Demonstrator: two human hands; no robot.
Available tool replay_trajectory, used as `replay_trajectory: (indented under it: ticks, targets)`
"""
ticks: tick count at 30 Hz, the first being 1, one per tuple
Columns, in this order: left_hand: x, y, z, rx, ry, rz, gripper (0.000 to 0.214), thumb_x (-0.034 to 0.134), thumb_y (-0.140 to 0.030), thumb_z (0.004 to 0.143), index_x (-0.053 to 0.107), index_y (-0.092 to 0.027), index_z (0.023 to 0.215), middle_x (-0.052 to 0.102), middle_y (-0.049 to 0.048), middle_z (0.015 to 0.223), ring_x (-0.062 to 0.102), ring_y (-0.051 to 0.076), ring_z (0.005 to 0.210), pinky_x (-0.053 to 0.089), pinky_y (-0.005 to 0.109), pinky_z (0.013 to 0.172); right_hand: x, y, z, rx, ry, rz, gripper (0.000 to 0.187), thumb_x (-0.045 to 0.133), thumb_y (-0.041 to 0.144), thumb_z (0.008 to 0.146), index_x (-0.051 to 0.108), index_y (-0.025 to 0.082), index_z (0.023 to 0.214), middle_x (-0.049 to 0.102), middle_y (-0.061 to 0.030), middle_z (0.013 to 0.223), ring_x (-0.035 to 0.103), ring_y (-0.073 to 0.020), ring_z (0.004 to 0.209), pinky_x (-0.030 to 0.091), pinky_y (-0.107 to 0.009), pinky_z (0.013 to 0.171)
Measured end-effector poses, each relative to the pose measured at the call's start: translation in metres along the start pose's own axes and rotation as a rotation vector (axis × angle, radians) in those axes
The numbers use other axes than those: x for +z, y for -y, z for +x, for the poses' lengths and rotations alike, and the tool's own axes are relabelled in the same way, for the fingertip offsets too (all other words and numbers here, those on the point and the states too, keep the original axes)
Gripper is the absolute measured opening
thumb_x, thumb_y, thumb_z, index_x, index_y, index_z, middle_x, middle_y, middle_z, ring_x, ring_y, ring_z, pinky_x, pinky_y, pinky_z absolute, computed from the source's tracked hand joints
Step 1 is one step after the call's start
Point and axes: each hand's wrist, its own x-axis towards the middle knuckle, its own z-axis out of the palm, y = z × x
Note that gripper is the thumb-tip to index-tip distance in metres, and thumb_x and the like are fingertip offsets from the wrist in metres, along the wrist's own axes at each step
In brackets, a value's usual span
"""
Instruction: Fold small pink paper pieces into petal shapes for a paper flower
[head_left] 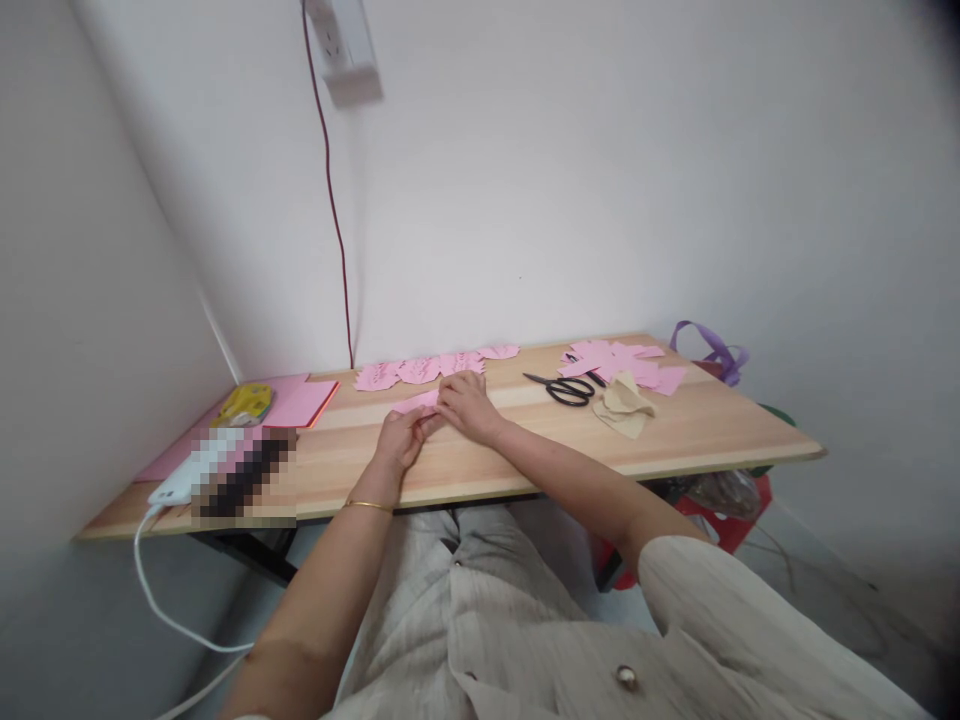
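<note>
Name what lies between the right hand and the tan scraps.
In the head view, the scissors lie between the right hand and the tan scraps.

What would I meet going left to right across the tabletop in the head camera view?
Yellow object, left hand, right hand, scissors, tan scraps.

On the wooden table [720, 425], the left hand [403, 436] and the right hand [466, 403] both grip a small pink paper piece [414, 402]. Reading the clock from the hands, pink cut-outs [418, 371] lie in a row around 12 o'clock, black scissors [568, 390] and crumpled tan scraps [624, 407] at 3, and piled pink strips [616, 360] between 2 and 3. Pink sheets [300, 403] and a yellow packet [245, 404] lie at 9, a white device [178, 480] at 8.
</note>
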Motion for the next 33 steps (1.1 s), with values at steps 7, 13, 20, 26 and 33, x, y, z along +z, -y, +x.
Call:
replay_trajectory:
  ticks: [7,13,20,26,33]
  targets:
    - [0.0005,-0.0018,-0.0004,-0.003,-0.013,-0.134,0.015,0.073,-0.015,0.066,0.071,-0.008,0.079,0.073,0.011,0.083,0.069,0.023,0.082,0.051,0.045,0.092,0.0006,0.002,0.0012,0.057,-0.02,0.015,0.023,0.049,0.035,0.091,0.061,0.017,0.083,0.058,-0.0089,0.106,0.04,-0.0231,0.1,0.027,-0.038,0.086]
    - [0.0065,-0.0061,-0.0051,-0.001,0.014,-0.084,0.02,0.072,-0.02,0.068,0.072,-0.009,0.085,0.073,0.0112,0.089,0.067,0.024,0.087,0.053,0.044,0.089,-0.0001,0.0035,0.0024,0.099,0.02,0.043,0.021,0.049,0.033,0.091,0.058,0.016,0.082,0.058,-0.0096,0.106,0.042,-0.0234,0.097,0.029,-0.037,0.082]
    - [0.008,-0.0082,-0.0085,-0.015,0.029,0.049,0.018,0.076,-0.025,0.066,0.074,-0.016,0.08,0.073,0.0084,0.09,0.066,0.025,0.092,0.052,0.04,0.089,-0.0019,0.0042,0.0033,0.11,0.054,0.083,0.019,0.048,0.03,0.091,0.058,0.016,0.082,0.057,-0.0098,0.105,0.044,-0.0223,0.096,0.03,-0.035,0.081]
    - [0.0068,-0.0066,-0.0078,-0.002,0.023,0.087,0.02,0.077,-0.027,0.064,0.073,-0.016,0.08,0.073,0.0083,0.091,0.066,0.026,0.093,0.052,0.041,0.089,-0.0002,0.0038,0.0026,0.122,0.064,0.086,0.019,0.047,0.03,0.091,0.057,0.016,0.081,0.056,-0.0094,0.103,0.045,-0.0215,0.095,0.03,-0.035,0.081]
    - [0.0074,-0.0069,-0.0079,-0.005,0.005,0.134,0.019,0.077,-0.03,0.063,0.073,-0.017,0.077,0.073,0.0085,0.089,0.065,0.028,0.095,0.052,0.04,0.087,-0.0006,0.0041,0.0027,0.12,0.096,0.083,0.02,0.046,0.03,0.092,0.057,0.016,0.082,0.056,-0.0095,0.103,0.045,-0.0213,0.095,0.03,-0.034,0.082]
